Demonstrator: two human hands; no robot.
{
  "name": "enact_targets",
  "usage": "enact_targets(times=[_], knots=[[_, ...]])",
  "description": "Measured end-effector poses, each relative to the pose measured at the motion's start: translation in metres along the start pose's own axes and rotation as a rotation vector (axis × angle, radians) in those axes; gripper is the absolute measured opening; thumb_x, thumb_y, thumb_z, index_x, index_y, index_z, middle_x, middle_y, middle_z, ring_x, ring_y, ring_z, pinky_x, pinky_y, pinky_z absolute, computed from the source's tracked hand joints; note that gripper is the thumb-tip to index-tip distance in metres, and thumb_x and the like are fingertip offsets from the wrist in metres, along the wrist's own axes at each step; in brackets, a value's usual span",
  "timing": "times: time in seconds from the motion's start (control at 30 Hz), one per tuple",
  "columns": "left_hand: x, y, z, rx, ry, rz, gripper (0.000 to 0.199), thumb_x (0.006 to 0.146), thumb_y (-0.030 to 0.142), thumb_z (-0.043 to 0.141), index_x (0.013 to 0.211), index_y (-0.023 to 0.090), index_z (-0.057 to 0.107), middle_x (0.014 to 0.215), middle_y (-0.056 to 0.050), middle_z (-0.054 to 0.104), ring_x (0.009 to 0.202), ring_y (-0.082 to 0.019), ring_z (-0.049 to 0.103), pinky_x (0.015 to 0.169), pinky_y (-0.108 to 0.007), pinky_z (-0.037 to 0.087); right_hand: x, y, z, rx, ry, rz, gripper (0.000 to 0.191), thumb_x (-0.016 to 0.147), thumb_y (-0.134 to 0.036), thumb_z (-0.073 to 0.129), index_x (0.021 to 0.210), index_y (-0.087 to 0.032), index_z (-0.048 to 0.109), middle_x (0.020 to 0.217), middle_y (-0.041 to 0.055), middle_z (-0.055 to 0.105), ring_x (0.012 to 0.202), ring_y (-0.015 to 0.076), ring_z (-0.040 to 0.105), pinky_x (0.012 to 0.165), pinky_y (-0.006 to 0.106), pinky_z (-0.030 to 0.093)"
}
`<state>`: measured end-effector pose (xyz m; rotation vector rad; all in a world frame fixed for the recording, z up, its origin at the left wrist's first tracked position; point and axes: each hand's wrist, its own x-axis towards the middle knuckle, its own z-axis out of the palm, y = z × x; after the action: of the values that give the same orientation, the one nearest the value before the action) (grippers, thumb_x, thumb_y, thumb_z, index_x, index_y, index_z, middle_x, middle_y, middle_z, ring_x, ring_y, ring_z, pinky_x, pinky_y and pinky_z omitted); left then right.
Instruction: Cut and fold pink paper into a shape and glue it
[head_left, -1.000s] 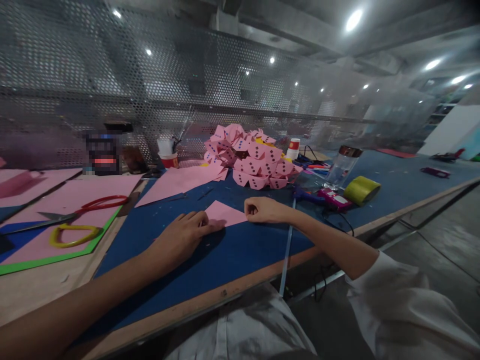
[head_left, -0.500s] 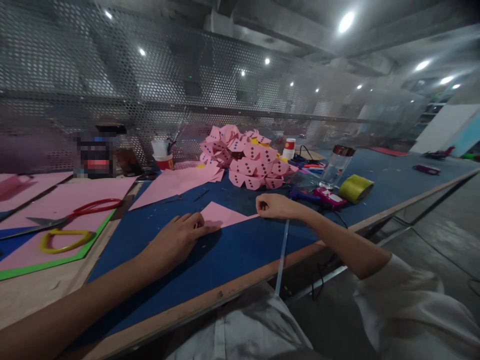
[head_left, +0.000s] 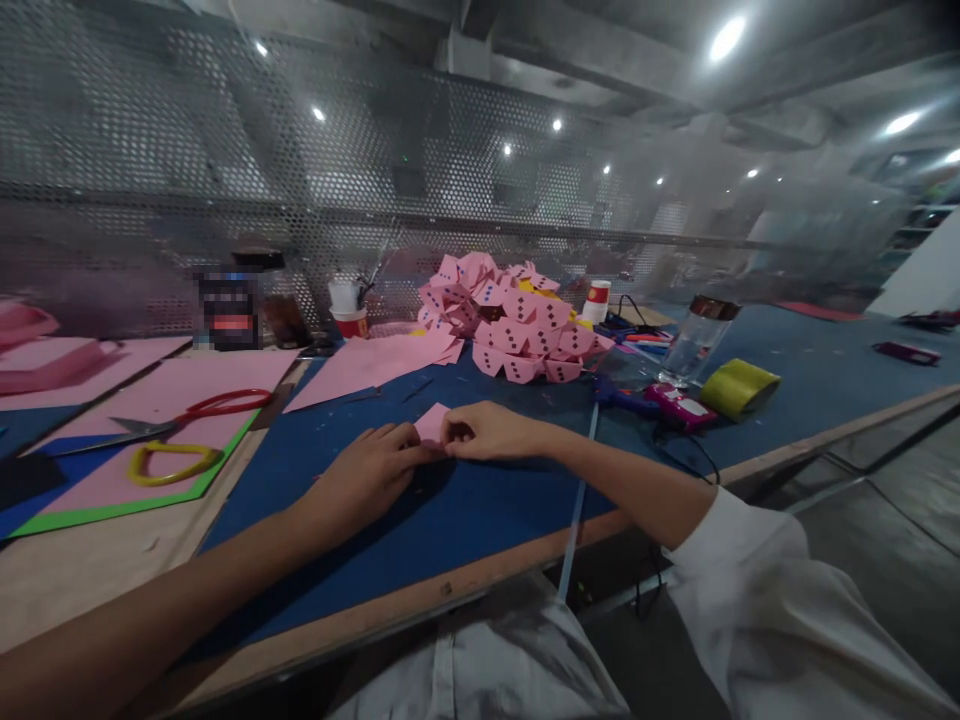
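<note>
Between my hands a small piece of pink paper (head_left: pixel 430 423) lies on the blue tabletop, with its upper corner showing and the rest covered by fingers. My left hand (head_left: pixel 375 462) has curled fingers pressed together on the paper's left side, holding it against the table. At its right side my right hand (head_left: pixel 487 432) is closed in a pinch on the paper. The two hands almost touch. Just behind them stands a heap of folded pink paper shapes (head_left: pixel 525 335) printed with dark dots. Larger pink sheets (head_left: pixel 367 365) lie to the left of the heap.
Red-handled scissors (head_left: pixel 225 402) and a yellow-handled tool (head_left: pixel 172 463) lie on coloured sheets at left. A clear jar (head_left: pixel 694 345), a yellow roll (head_left: pixel 741 388) and a purple device (head_left: pixel 679 405) are at right. Paper cups (head_left: pixel 596 300) stand behind. The wooden table edge (head_left: pixel 450 590) runs in front.
My right hand has moved left along the paper, close to my left hand. Less of the pink paper shows. The view has turned slightly left.
</note>
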<state>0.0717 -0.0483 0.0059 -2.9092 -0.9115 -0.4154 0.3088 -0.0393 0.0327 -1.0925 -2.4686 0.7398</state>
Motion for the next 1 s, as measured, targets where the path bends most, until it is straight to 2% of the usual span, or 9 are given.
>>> enact_targets(times=[0.2, 0.5, 0.67, 1.0], knots=[[0.002, 0.0, -0.001, -0.183, 0.064, -0.132, 0.02, 0.091, 0.015, 0.049, 0.093, 0.02, 0.069, 0.091, -0.005, 0.064, 0.086, -0.021, 0.061, 0.076, -0.031, 0.045, -0.005, 0.006, 0.005, 0.053, 0.028, -0.01, 0.013, 0.081, -0.014, 0.062, 0.092, -0.015, 0.068, 0.083, 0.0, 0.068, 0.075, 0.0122, 0.061, 0.068, 0.021, 0.04], [0.022, 0.013, -0.006, -0.321, 0.015, -0.384, 0.021, 0.08, 0.018, 0.051, 0.086, 0.02, 0.072, 0.084, -0.003, 0.07, 0.075, -0.02, 0.064, 0.067, -0.028, 0.043, -0.004, 0.003, 0.005, 0.033, 0.035, 0.022, 0.012, 0.079, -0.013, 0.062, 0.089, -0.016, 0.068, 0.081, -0.0001, 0.067, 0.075, 0.0127, 0.059, 0.065, 0.021, 0.037], [0.03, 0.014, -0.005, -0.389, -0.03, -0.51, 0.021, 0.081, 0.028, 0.055, 0.089, 0.021, 0.073, 0.084, -0.003, 0.074, 0.077, -0.022, 0.067, 0.065, -0.028, 0.042, -0.004, 0.004, 0.007, 0.012, 0.041, 0.037, 0.013, 0.079, -0.018, 0.062, 0.091, -0.017, 0.069, 0.082, 0.0002, 0.067, 0.074, 0.0132, 0.059, 0.063, 0.022, 0.036], [0.03, 0.004, -0.001, -0.454, -0.048, -0.499, 0.024, 0.079, 0.035, 0.06, 0.088, 0.019, 0.074, 0.082, -0.004, 0.075, 0.074, -0.022, 0.068, 0.065, -0.028, 0.044, -0.003, 0.007, 0.008, 0.01, 0.047, 0.035, 0.014, 0.08, -0.019, 0.065, 0.094, -0.016, 0.07, 0.084, 0.0004, 0.068, 0.076, 0.0133, 0.06, 0.064, 0.022, 0.036]])
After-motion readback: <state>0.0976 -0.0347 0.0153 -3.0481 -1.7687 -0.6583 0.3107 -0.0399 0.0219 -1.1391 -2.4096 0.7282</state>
